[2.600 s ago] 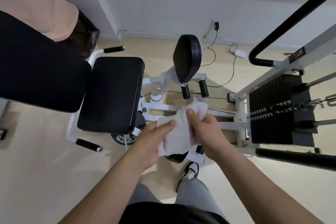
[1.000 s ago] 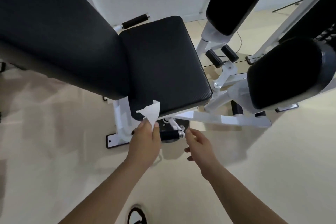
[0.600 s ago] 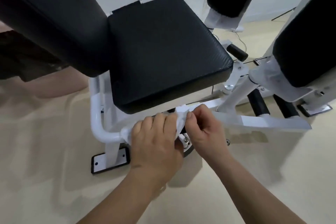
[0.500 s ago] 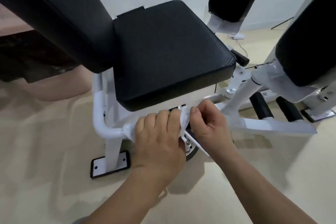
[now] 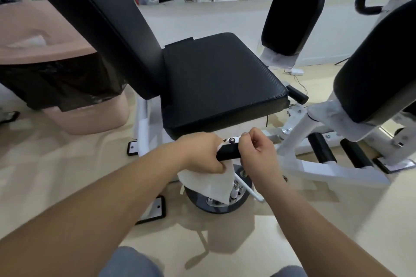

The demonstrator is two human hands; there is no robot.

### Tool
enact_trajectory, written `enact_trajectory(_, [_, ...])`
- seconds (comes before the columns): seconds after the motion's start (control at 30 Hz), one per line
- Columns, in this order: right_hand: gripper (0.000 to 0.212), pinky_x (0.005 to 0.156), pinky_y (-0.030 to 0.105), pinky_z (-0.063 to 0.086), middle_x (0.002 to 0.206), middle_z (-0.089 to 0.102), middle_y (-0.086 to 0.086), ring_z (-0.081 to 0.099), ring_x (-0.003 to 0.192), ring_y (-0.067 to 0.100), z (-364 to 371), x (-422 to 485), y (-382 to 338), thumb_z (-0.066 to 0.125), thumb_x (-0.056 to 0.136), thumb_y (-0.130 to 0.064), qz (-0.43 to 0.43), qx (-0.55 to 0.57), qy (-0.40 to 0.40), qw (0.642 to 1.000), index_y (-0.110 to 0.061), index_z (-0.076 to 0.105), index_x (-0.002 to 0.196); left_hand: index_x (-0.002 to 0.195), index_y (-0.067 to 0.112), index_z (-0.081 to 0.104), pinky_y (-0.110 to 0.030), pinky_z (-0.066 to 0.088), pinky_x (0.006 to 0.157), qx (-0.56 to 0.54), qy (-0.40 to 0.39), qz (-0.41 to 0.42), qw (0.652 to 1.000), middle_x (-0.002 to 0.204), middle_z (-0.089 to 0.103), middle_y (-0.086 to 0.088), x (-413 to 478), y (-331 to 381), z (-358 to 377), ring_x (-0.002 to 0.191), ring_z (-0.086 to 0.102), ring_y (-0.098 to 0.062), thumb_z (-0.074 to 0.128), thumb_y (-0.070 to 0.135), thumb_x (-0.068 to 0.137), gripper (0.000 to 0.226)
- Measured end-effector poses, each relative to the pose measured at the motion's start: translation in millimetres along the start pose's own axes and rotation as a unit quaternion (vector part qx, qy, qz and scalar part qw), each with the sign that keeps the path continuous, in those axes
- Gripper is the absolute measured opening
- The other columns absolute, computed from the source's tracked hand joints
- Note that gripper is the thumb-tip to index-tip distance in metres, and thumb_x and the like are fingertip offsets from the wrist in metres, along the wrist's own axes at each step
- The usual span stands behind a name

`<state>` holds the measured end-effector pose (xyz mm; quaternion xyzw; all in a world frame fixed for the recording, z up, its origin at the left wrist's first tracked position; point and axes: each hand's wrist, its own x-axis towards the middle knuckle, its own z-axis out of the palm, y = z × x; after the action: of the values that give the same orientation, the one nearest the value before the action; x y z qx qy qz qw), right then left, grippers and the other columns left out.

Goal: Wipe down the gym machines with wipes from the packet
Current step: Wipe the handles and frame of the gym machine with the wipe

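Just below the front edge of the seat pad (image 5: 220, 81), the left hand (image 5: 202, 156) has its fingers wrapped round the black handle grip (image 5: 229, 154), with the wipe (image 5: 209, 183) trapped between palm and grip. Most of the white sheet hangs loose beneath the fist, draping toward the round grey disc (image 5: 219, 206) under the seat. The right hand (image 5: 257, 153) sits at the grip's free end, fingers curled together and thumb and forefinger pinched on its tip, apparently steadying it. The step in hand looks like wiping this adjustment handle. To do it well, I would hold the tip firm with the right hand, then twist and slide the wrapped left hand along the whole length so the wipe covers every side, underside included. Gathering the dangling part into the palm first would stop it dragging over the disc's bolts and picking up grease. The seat pad itself and the backrest (image 5: 101, 20) behind it probably need a pass too. The packet is not in view.
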<state>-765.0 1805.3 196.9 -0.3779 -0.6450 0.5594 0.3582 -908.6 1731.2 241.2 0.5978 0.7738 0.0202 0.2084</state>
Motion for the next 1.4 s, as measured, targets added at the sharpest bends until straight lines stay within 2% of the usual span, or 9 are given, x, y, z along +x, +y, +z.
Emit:
enact_trajectory(0.07, [0.031, 0.06, 0.039, 0.036, 0.071, 0.037, 0.008, 0.037, 0.065, 0.022, 2, -2, 0, 0.051, 0.09, -0.027, 0.005, 0.013, 0.004, 1.0, -0.002, 0.035, 0.08, 0.083, 0.032, 0.063, -0.033, 0.053, 0.059, -0.013, -0.005, -0.02, 1.0, 0.074, 0.068, 0.008, 4, 3, 3, 0.071, 0.067, -0.014, 0.073, 0.052, 0.076, 0.024])
enact_trajectory(0.17, [0.031, 0.061, 0.04, 0.039, 0.072, 0.041, 0.009, 0.04, 0.066, 0.022, 1, -4, -3, 0.051, 0.089, -0.031, 0.01, 0.002, 0.005, 1.0, -0.004, 0.038, 0.08, 0.089, 0.032, 0.058, -0.032, 0.046, 0.061, 0.058, 0.165, -0.05, 0.983, 0.077, 0.062, 0.01, -8, 12, 19, 0.072, 0.06, -0.014, 0.065, 0.05, 0.084, 0.02])
enact_trajectory(0.33, [0.03, 0.057, 0.036, 0.034, 0.068, 0.036, 0.004, 0.036, 0.064, 0.019, 4, -6, -2, 0.051, 0.087, -0.031, 0.005, -0.004, 0.024, 1.0, -0.006, 0.037, 0.077, 0.119, 0.02, 0.047, -0.041, 0.04, 0.099, 0.1, 0.373, -0.086, 0.918, 0.11, 0.052, -0.001, -34, 29, 82, 0.098, 0.047, -0.024, 0.07, 0.033, 0.081, 0.046])
enact_trajectory(0.4, [0.031, 0.057, 0.035, 0.034, 0.069, 0.036, 0.005, 0.035, 0.064, 0.019, 6, -6, 0, 0.051, 0.091, -0.027, 0.002, -0.012, 0.03, 0.999, -0.003, 0.037, 0.079, 0.134, 0.012, 0.039, -0.049, 0.035, 0.111, 0.128, 0.368, -0.094, 0.916, 0.123, 0.048, -0.01, -35, 26, 100, 0.11, 0.046, -0.033, 0.07, 0.033, 0.073, 0.072])
enact_trajectory(0.5, [0.029, 0.056, 0.035, 0.031, 0.07, 0.035, 0.007, 0.033, 0.065, 0.02, 7, -5, 0, 0.051, 0.091, -0.023, -0.001, 0.001, 0.028, 1.0, -0.001, 0.035, 0.079, 0.118, 0.019, 0.048, -0.039, 0.044, 0.089, 0.141, 0.335, -0.068, 0.929, 0.107, 0.054, -0.003, -32, 22, 71, 0.095, 0.05, -0.025, 0.069, 0.034, 0.079, 0.047])
enact_trajectory(0.7, [0.029, 0.055, 0.033, 0.03, 0.072, 0.033, 0.007, 0.031, 0.066, 0.021, 9, -7, -1, 0.05, 0.093, -0.022, 0.012, 0.009, 0.031, 0.999, -0.003, 0.032, 0.08, 0.08, 0.025, 0.059, -0.029, 0.049, 0.061, -0.003, 0.009, -0.084, 0.996, 0.074, 0.064, 0.007, 3, 12, -1, 0.07, 0.064, -0.016, 0.074, 0.053, 0.073, 0.032])
enact_trajectory(0.9, [0.026, 0.053, 0.03, 0.033, 0.069, 0.036, 0.006, 0.035, 0.063, 0.017, 9, -8, 0, 0.05, 0.098, -0.019, 0.01, -0.018, 0.034, 0.999, 0.0, 0.037, 0.084, 0.102, 0.029, 0.047, -0.035, 0.041, 0.089, 0.047, 0.374, -0.071, 0.924, 0.097, 0.052, 0.007, -33, 20, 72, 0.089, 0.046, -0.017, 0.066, 0.032, 0.085, 0.027])
enact_trajectory(1.03, [0.026, 0.056, 0.033, 0.034, 0.07, 0.037, 0.005, 0.035, 0.063, 0.015, 9, -7, 0, 0.049, 0.099, -0.019, 0.009, -0.03, 0.034, 0.999, 0.001, 0.039, 0.085, 0.127, 0.02, 0.044, -0.045, 0.036, 0.105, 0.081, 0.392, -0.073, 0.914, 0.114, 0.049, -0.002, -30, 14, 96, 0.102, 0.046, -0.026, 0.069, 0.031, 0.076, 0.058])
enact_trajectory(1.4, [0.026, 0.058, 0.035, 0.028, 0.072, 0.03, 0.003, 0.029, 0.067, 0.019, 6, -11, -9, 0.047, 0.091, -0.026, 0.026, -0.038, 0.011, 0.999, -0.007, 0.033, 0.08, 0.126, 0.031, 0.066, -0.036, 0.052, 0.086, -0.136, 0.336, 0.062, 0.93, 0.108, 0.072, 0.012, -50, -26, 57, 0.102, 0.063, -0.016, 0.044, 0.03, 0.105, 0.03])
